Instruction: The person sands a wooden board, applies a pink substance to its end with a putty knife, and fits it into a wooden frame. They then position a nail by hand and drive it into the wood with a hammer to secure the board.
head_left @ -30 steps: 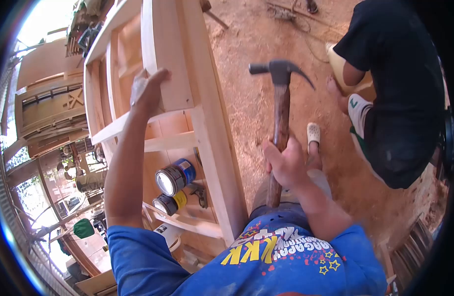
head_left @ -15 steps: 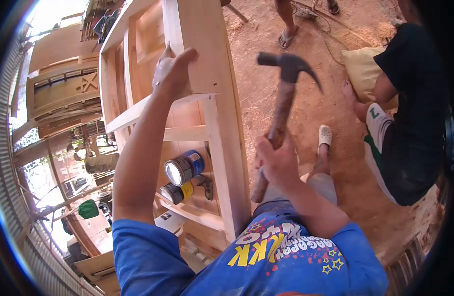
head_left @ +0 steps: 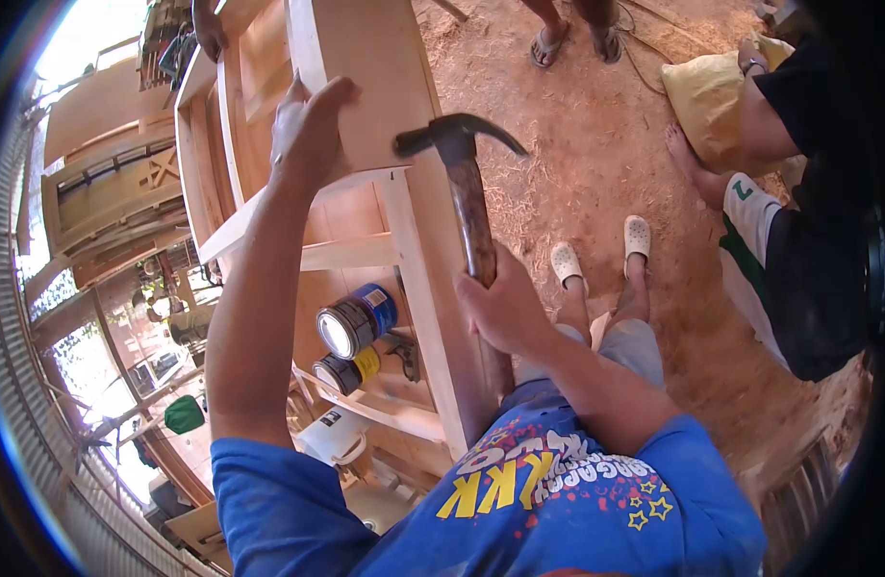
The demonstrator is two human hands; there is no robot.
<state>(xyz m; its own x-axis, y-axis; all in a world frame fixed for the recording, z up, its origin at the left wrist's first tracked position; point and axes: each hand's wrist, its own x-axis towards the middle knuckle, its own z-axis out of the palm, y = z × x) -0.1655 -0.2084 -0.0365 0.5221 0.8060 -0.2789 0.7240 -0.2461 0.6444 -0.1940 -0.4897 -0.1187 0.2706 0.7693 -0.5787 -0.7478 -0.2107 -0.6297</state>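
Observation:
My right hand is wrapped round the wooden handle of a claw hammer. The hammer's dark head is raised, with its striking face over the edge of the woodwork. My left hand grips a wide, pale wooden board, thumb on its face and the other fingers partly hidden. This board belongs to a panelled wooden frame, where it meets a long side rail near a visible joint.
Two paint cans and a dark tool rest within the frame. Another person's hand touches its far end. At right, a person in dark clothes sits beside a yellowish sack. Wood shavings cover the dirt floor.
The hammer has moved left, its head now close to the frame's edge. My left hand keeps its hold on the board. Another person's hand has appeared at the frame's far end.

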